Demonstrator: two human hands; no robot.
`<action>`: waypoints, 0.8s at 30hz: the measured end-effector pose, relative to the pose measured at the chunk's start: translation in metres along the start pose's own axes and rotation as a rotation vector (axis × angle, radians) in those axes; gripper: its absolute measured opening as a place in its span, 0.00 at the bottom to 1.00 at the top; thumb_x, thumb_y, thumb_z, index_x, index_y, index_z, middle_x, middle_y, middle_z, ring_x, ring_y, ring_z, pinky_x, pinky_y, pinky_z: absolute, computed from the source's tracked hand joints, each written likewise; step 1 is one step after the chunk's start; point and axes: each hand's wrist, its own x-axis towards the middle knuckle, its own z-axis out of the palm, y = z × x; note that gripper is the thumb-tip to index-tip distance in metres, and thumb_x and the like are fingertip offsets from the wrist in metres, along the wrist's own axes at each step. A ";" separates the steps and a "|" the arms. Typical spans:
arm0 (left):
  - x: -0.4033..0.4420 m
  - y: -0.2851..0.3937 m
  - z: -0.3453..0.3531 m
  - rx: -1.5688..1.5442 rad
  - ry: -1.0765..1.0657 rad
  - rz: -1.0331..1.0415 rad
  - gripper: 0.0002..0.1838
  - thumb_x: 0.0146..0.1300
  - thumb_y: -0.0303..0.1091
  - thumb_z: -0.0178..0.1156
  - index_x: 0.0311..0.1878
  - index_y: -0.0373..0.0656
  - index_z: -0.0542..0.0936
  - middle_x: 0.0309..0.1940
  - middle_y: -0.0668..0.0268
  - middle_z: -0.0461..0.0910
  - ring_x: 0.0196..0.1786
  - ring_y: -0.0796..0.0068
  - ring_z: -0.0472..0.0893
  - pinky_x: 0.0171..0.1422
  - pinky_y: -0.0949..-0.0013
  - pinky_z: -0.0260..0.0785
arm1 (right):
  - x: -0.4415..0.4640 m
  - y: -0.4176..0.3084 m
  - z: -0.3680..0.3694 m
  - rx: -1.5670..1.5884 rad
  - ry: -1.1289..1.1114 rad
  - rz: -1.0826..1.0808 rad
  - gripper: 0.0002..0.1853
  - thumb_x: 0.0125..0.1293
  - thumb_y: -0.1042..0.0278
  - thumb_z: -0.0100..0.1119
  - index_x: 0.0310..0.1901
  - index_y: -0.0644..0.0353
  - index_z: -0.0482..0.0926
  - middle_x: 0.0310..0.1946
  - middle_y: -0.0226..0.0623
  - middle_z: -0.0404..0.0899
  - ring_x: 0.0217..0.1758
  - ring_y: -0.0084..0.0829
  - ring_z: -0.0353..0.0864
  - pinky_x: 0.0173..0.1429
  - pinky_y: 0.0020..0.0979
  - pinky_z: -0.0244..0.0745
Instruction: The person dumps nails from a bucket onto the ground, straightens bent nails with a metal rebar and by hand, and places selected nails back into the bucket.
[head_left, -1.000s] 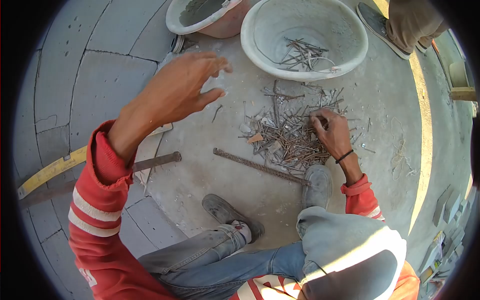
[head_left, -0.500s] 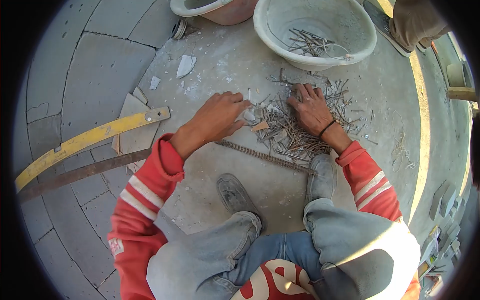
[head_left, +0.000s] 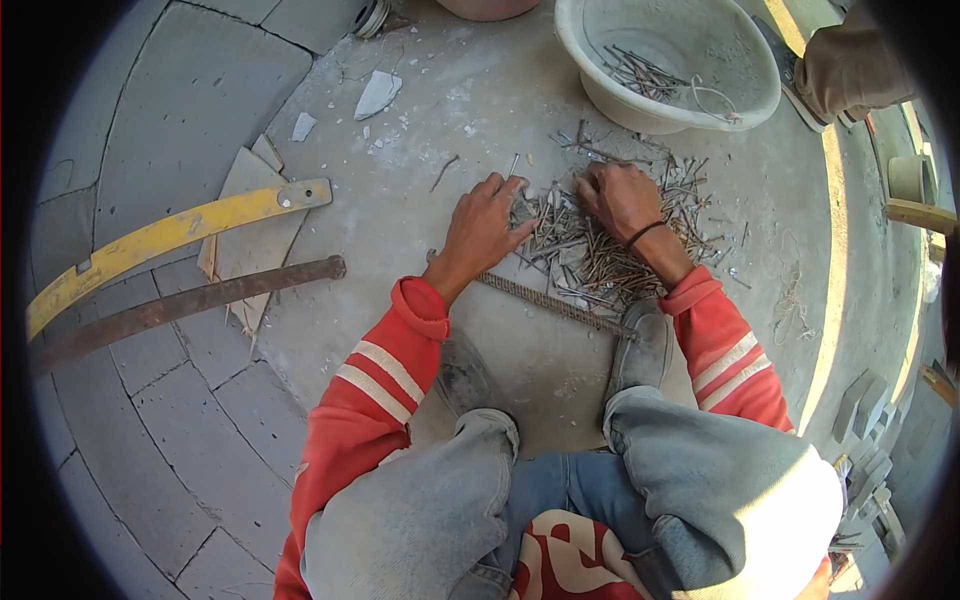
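A heap of loose nails (head_left: 610, 262) mixed with debris lies on the concrete in front of my feet. My left hand (head_left: 482, 228) is at the heap's left edge, thumb and fingers apart around a grey chip (head_left: 522, 208); I cannot tell whether they touch it. My right hand (head_left: 622, 203) rests on the heap's upper part with fingers curled down; its fingertips and anything in them are hidden. Below the heap, a ribbed steel rod (head_left: 550, 305) runs from near my left wrist to my right shoe. A single bent nail (head_left: 445, 172) lies left of my left hand.
A pale basin (head_left: 600, 85) holding some nails stands beyond the heap. At left are a yellow metal bar (head_left: 190, 228), a rusty bar (head_left: 230, 290) and broken board (head_left: 255, 185). Another person's leg (head_left: 855, 70) is at upper right. White chips (head_left: 378, 95) lie upper left.
My left hand has moved right, up to the heap's edge, and the bent nail now shows left of it. My right hand's fingers have curled in more. The view has shifted slightly.
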 end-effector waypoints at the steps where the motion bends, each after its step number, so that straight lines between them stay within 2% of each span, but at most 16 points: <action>1: -0.002 -0.006 0.004 -0.012 0.068 0.014 0.26 0.61 0.40 0.74 0.61 0.41 0.82 0.49 0.55 0.78 0.50 0.49 0.81 0.54 0.50 0.75 | 0.007 -0.003 0.001 -0.076 -0.047 0.099 0.15 0.71 0.56 0.65 0.46 0.59 0.87 0.45 0.56 0.88 0.49 0.57 0.89 0.50 0.54 0.83; 3: -0.003 -0.012 0.009 -0.023 0.136 0.025 0.25 0.59 0.40 0.75 0.58 0.41 0.84 0.47 0.55 0.78 0.47 0.48 0.82 0.52 0.50 0.75 | 0.017 0.000 0.011 -0.109 -0.034 0.108 0.15 0.70 0.55 0.66 0.45 0.59 0.88 0.42 0.57 0.88 0.48 0.57 0.89 0.51 0.54 0.84; 5: 0.002 -0.012 0.013 -0.096 0.121 -0.022 0.26 0.58 0.42 0.75 0.57 0.37 0.86 0.50 0.56 0.79 0.56 0.54 0.79 0.59 0.49 0.70 | 0.022 0.003 0.023 -0.144 -0.019 0.122 0.16 0.70 0.53 0.66 0.45 0.59 0.88 0.40 0.58 0.88 0.48 0.57 0.89 0.52 0.54 0.84; 6: 0.005 -0.007 0.012 -0.098 0.121 -0.021 0.26 0.58 0.42 0.75 0.57 0.37 0.86 0.50 0.56 0.79 0.56 0.54 0.79 0.59 0.49 0.70 | 0.023 0.001 0.026 -0.161 0.004 0.141 0.17 0.68 0.51 0.68 0.42 0.59 0.89 0.40 0.56 0.89 0.47 0.56 0.90 0.51 0.53 0.84; 8: 0.013 0.002 0.010 -0.032 0.088 -0.025 0.20 0.56 0.42 0.76 0.48 0.39 0.89 0.50 0.57 0.80 0.57 0.54 0.79 0.59 0.49 0.70 | 0.023 0.003 0.025 -0.179 0.033 0.164 0.18 0.67 0.49 0.70 0.40 0.59 0.90 0.40 0.54 0.89 0.47 0.54 0.90 0.51 0.52 0.84; 10: 0.019 0.013 0.012 -0.006 0.063 -0.068 0.19 0.55 0.42 0.77 0.46 0.40 0.89 0.49 0.58 0.81 0.56 0.54 0.80 0.59 0.49 0.70 | 0.018 0.007 0.017 0.056 0.013 0.082 0.16 0.67 0.54 0.70 0.44 0.61 0.89 0.39 0.56 0.89 0.46 0.56 0.90 0.50 0.50 0.84; 11: 0.021 0.017 0.013 0.018 0.035 -0.120 0.17 0.55 0.42 0.77 0.43 0.41 0.89 0.48 0.58 0.82 0.56 0.54 0.80 0.59 0.48 0.69 | 0.014 0.011 0.012 0.056 0.012 0.083 0.16 0.67 0.54 0.70 0.44 0.61 0.89 0.39 0.56 0.89 0.46 0.56 0.90 0.50 0.50 0.84; 13: 0.022 0.018 0.019 0.026 0.041 -0.150 0.16 0.55 0.43 0.76 0.41 0.43 0.89 0.44 0.59 0.82 0.52 0.54 0.81 0.55 0.49 0.71 | 0.001 0.008 -0.010 0.325 0.308 -0.129 0.14 0.70 0.59 0.68 0.45 0.63 0.87 0.35 0.52 0.88 0.41 0.48 0.91 0.48 0.42 0.84; 14: 0.023 0.018 0.021 0.037 0.048 -0.178 0.14 0.56 0.43 0.75 0.39 0.45 0.88 0.40 0.60 0.82 0.49 0.55 0.82 0.52 0.50 0.72 | -0.009 0.002 -0.025 0.413 0.319 -0.083 0.12 0.72 0.62 0.67 0.44 0.63 0.87 0.33 0.47 0.88 0.38 0.42 0.90 0.46 0.38 0.83; 15: 0.025 0.019 0.021 0.037 0.050 -0.178 0.14 0.56 0.43 0.75 0.39 0.45 0.88 0.40 0.60 0.82 0.49 0.55 0.82 0.52 0.50 0.72 | -0.021 -0.012 -0.048 0.502 0.332 -0.038 0.09 0.74 0.65 0.66 0.44 0.63 0.87 0.32 0.43 0.87 0.36 0.35 0.89 0.45 0.33 0.82; 17: 0.027 0.022 0.017 -0.145 -0.096 -0.376 0.13 0.55 0.41 0.76 0.39 0.46 0.88 0.44 0.59 0.84 0.54 0.54 0.83 0.56 0.46 0.70 | -0.040 -0.036 -0.084 0.686 0.591 -0.190 0.07 0.76 0.69 0.64 0.44 0.63 0.87 0.30 0.35 0.86 0.35 0.23 0.87 0.44 0.26 0.80; 19: 0.027 0.023 0.016 -0.183 -0.094 -0.396 0.13 0.55 0.41 0.76 0.39 0.46 0.88 0.45 0.59 0.84 0.54 0.55 0.83 0.55 0.46 0.70 | -0.039 -0.048 -0.126 0.688 0.910 -0.469 0.06 0.77 0.71 0.64 0.44 0.64 0.87 0.32 0.31 0.88 0.35 0.20 0.86 0.44 0.24 0.80; 21: 0.028 0.024 0.019 -0.221 -0.089 -0.407 0.13 0.56 0.41 0.75 0.40 0.47 0.87 0.45 0.59 0.85 0.54 0.55 0.83 0.54 0.46 0.71 | -0.026 -0.037 -0.165 0.283 1.118 -0.427 0.05 0.75 0.71 0.65 0.45 0.63 0.87 0.34 0.32 0.90 0.35 0.19 0.86 0.43 0.24 0.80; 22: 0.028 0.023 0.022 -0.215 -0.019 -0.367 0.13 0.56 0.41 0.75 0.41 0.47 0.87 0.45 0.59 0.85 0.54 0.54 0.83 0.55 0.45 0.70 | -0.023 -0.031 -0.169 0.279 1.122 -0.424 0.05 0.75 0.71 0.65 0.45 0.63 0.87 0.34 0.32 0.90 0.35 0.19 0.86 0.43 0.24 0.80; 24: 0.031 0.023 0.024 -0.210 0.055 -0.322 0.14 0.56 0.41 0.74 0.42 0.47 0.88 0.46 0.58 0.85 0.54 0.54 0.83 0.55 0.45 0.70 | -0.018 -0.026 -0.176 0.018 1.149 -0.288 0.12 0.77 0.67 0.66 0.56 0.62 0.87 0.45 0.38 0.91 0.47 0.24 0.90 0.52 0.26 0.83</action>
